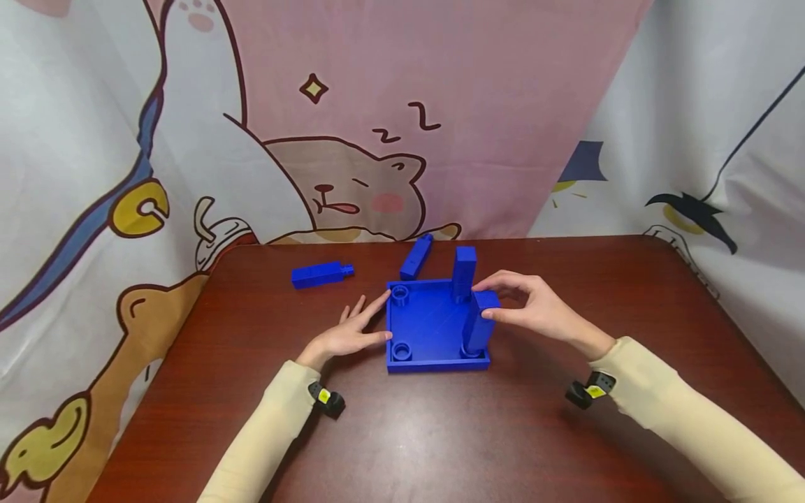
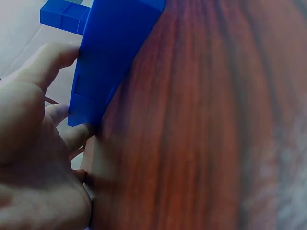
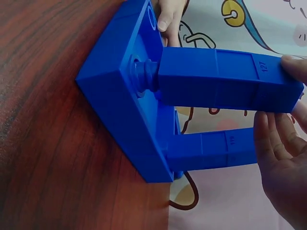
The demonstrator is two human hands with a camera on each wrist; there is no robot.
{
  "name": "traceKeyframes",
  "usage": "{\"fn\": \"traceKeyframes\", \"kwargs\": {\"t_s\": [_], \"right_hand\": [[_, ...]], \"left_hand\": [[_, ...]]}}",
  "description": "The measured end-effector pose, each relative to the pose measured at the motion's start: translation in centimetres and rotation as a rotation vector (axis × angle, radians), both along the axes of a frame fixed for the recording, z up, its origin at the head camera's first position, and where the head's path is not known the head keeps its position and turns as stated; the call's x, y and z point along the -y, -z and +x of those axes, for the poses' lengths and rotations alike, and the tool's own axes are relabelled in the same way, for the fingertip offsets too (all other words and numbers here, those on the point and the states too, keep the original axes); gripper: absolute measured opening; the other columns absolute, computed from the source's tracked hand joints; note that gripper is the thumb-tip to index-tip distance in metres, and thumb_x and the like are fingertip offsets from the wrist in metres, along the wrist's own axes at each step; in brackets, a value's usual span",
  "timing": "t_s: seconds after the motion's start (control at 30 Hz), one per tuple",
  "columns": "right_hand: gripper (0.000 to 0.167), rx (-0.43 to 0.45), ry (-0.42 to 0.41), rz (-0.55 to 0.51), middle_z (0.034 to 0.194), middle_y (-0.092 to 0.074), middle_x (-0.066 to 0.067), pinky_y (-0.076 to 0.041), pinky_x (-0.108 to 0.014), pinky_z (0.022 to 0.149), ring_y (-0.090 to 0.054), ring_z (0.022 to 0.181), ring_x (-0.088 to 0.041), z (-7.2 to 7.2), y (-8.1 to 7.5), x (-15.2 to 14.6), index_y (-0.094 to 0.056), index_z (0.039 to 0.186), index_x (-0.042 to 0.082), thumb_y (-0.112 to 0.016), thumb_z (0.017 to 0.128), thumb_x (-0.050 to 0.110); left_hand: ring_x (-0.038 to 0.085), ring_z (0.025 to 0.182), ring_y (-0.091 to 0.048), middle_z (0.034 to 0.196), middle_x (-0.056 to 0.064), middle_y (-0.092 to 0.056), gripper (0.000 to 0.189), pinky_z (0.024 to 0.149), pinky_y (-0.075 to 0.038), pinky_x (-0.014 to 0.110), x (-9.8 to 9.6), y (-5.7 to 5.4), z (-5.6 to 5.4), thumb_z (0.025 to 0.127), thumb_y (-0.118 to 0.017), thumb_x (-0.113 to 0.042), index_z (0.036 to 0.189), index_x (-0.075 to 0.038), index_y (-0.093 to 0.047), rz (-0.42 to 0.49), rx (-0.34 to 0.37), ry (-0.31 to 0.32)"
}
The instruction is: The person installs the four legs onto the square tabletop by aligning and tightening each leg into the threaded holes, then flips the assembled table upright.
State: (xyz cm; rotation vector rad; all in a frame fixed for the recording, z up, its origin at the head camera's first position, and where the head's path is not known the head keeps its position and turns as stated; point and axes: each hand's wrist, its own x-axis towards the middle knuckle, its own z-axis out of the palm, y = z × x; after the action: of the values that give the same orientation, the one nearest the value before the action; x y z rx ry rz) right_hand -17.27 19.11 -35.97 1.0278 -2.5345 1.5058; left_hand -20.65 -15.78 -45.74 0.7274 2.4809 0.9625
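Note:
A square blue tray-like base point(image 1: 430, 325) with raised edges lies on the table, round sockets at its corners. My right hand point(image 1: 534, 307) pinches the top of a blue square leg point(image 1: 479, 325) that stands over the near right socket. In the right wrist view this leg point(image 3: 211, 76) bears the number 127, and part of its threaded end shows above the socket. Another leg point(image 1: 464, 272) stands upright at the far right corner. My left hand point(image 1: 349, 335) has its fingers spread, with thumb and fingertips against the base's left side.
Two loose blue legs lie behind the base: one leg point(image 1: 321, 274) at the left, the other leg point(image 1: 416, 257) close to the far edge. The brown table point(image 1: 402, 433) meets a cartoon-printed cloth point(image 1: 490, 105) at its back. Each wrist wears a small camera.

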Motion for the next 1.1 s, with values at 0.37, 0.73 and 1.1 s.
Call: {"fn": "traceKeyframes", "kwargs": {"t_s": [0.37, 0.73, 1.1], "right_hand": [[0.035, 0.082, -0.151, -0.01, 0.116, -0.063, -0.002, -0.05, -0.033, 0.087, -0.057, 0.106, -0.019, -1.2, 2.2, -0.9, -0.067, 0.118, 0.008, -0.074, 0.083, 0.002], [0.04, 0.112, -0.219, 0.09, 0.126, -0.06, -0.003, -0.045, -0.047, 0.095, -0.053, 0.117, -0.02, -1.4, 1.7, -1.6, -0.062, 0.127, 0.013, -0.07, 0.088, 0.008], [0.051, 0.161, -0.442, 0.176, 0.139, -0.05, -0.002, -0.036, -0.053, 0.102, -0.043, 0.131, -0.022, -2.0, 0.7, -2.1, -0.047, 0.142, 0.011, -0.059, 0.092, 0.006]], "left_hand": [[0.033, 0.144, 0.01, 0.161, 0.001, -0.01, 0.082, 0.11, 0.011, 0.055, 0.0, -0.2, -0.1, 0.096, -0.057, -0.041, 0.157, -0.026, -0.004, -0.001, 0.003, -0.005], [0.036, 0.144, 0.01, 0.161, 0.004, -0.012, 0.082, 0.109, 0.011, 0.057, 0.0, 0.2, 0.0, 0.096, -0.057, -0.042, 0.157, -0.024, -0.006, 0.015, -0.006, 0.0], [0.035, 0.144, 0.01, 0.161, 0.003, -0.012, 0.082, 0.11, 0.011, 0.056, -0.1, 0.3, 0.2, 0.095, -0.057, -0.042, 0.157, -0.025, -0.005, 0.007, -0.003, -0.01]]}}
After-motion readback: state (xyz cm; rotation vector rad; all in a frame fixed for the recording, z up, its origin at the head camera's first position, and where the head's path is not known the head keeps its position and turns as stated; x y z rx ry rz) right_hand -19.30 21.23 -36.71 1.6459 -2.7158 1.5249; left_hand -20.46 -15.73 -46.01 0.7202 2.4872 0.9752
